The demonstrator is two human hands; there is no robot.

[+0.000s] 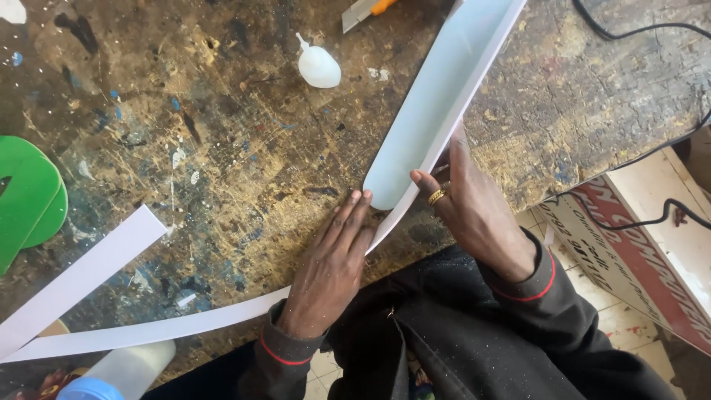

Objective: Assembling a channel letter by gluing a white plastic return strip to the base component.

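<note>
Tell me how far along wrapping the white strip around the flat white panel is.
Done: the long white plastic strip already stands along the right edge of the flat white rounded panel. In hand: the left hand presses the strip at the panel's rounded end, while the right hand braces it from outside. Left: the panel's left edge is bare, and the strip's long tail lies loose across the scratched wooden workbench.

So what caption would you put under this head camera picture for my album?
Left hand and right hand press a white plastic strip around a white letter panel on a paint-stained workbench.
</note>
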